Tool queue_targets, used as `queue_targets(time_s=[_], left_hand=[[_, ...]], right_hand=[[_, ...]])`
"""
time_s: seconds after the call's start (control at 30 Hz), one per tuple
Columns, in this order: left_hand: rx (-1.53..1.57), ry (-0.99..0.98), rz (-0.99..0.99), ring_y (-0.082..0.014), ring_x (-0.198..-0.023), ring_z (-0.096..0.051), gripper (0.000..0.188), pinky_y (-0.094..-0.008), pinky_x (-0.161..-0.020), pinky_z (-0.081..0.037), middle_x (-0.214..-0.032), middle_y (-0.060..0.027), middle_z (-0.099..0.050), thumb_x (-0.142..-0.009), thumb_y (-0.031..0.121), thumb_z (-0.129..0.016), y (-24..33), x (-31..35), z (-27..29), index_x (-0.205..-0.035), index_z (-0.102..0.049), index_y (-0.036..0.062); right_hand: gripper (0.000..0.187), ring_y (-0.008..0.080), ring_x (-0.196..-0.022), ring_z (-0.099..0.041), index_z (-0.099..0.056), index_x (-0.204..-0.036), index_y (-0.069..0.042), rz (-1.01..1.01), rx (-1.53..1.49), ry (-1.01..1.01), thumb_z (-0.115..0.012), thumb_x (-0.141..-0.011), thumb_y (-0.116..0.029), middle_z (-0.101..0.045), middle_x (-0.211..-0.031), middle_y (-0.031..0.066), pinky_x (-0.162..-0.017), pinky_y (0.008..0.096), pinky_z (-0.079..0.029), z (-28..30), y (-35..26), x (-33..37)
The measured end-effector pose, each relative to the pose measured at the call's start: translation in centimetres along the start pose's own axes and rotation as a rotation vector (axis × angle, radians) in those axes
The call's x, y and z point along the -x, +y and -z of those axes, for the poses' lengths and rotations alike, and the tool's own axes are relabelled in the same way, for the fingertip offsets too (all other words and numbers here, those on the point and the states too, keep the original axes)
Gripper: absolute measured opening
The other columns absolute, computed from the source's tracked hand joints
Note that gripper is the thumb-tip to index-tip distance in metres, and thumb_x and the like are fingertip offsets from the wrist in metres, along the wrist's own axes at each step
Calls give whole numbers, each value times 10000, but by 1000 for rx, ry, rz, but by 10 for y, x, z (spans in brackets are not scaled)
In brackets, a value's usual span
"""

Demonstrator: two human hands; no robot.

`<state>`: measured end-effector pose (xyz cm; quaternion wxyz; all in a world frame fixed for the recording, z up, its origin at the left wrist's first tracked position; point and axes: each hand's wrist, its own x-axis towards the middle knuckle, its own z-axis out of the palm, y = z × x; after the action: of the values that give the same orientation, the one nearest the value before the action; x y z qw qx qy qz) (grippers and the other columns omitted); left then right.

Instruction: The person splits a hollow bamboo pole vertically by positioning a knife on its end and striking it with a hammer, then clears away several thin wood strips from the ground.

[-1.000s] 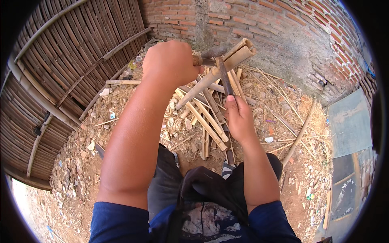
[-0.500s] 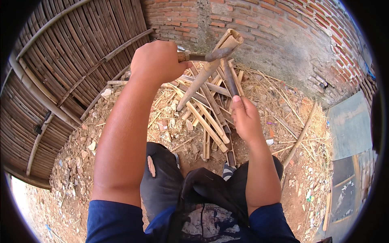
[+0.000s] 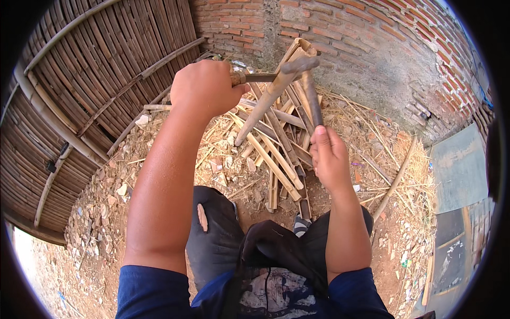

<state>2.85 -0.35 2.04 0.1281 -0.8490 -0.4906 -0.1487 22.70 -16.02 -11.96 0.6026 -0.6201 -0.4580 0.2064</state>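
My left hand [image 3: 201, 87] is closed around the wooden handle of a large knife [image 3: 260, 77]. Its blade runs sideways into a bamboo pole [image 3: 264, 107] that stands tilted, its hollow upper end split. In my right hand [image 3: 332, 159] is a hammer [image 3: 314, 101], gripped by the handle. The hammer's slightly blurred head overlaps the top of the bamboo, just above the blade; whether it touches cannot be told. Split bamboo strips [image 3: 276, 169] lie crossed in a pile beneath and in front of my feet.
A brick wall [image 3: 366, 58] rises behind the pile. On the left stands a slatted bamboo wall [image 3: 101, 69]. Rubble and straw [image 3: 409, 175] cover the ground, with a loose pole [image 3: 396, 181] to the right. Grey sheets [image 3: 459, 167] stand at the far right.
The hammer head has shifted up and to the right from its place over the blade. My right hand has moved slightly right with it. The knife stays in the bamboo.
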Motion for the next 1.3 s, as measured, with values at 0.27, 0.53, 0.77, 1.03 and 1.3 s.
queue_targets(time_s=[0.27,0.53,0.77,1.03,1.3], left_hand=[[33,-38,-22,-309,-884,-736,545,-464,-765,-576,-842,-116,-737,-874,636,-689,6,3,-2,-923,-739,95],[38,-82,22,-323,-913,-732,558,-469,-784,-575,-890,-125,-742,-891,627,-673,2,10,3,-955,-728,75],[29,-84,-15,-323,-910,-734,548,-463,-787,-579,-898,-126,-745,-896,612,-672,18,10,-1,-945,-728,69],[37,-76,5,-315,-885,-734,530,-458,-778,-577,-850,-126,-738,-899,600,-672,16,12,-3,-922,-744,75],[21,-81,-51,-323,-902,-733,548,-467,-793,-574,-856,-133,-740,-888,610,-678,26,16,-5,-930,-743,68]], right_hand=[[434,52,-548,-448,-555,-978,-49,205,-19,156,-440,-1109,-446,-473,-663,-34,-491,250,-367,-18,-13,9],[422,39,-559,-426,-554,-923,-71,23,-213,51,-462,-1104,-441,-458,-663,-51,-503,234,-334,2,-31,14],[391,223,-587,-543,-595,-1046,-15,242,288,98,-511,-1090,-395,-562,-679,105,-578,398,-439,-22,-6,8],[383,7,-550,-364,-548,-952,-57,167,-264,85,-457,-1113,-392,-426,-656,-59,-483,216,-289,-3,-39,20],[428,168,-563,-528,-556,-955,-12,173,335,-8,-499,-1093,-413,-574,-713,106,-529,378,-419,-31,15,3]])
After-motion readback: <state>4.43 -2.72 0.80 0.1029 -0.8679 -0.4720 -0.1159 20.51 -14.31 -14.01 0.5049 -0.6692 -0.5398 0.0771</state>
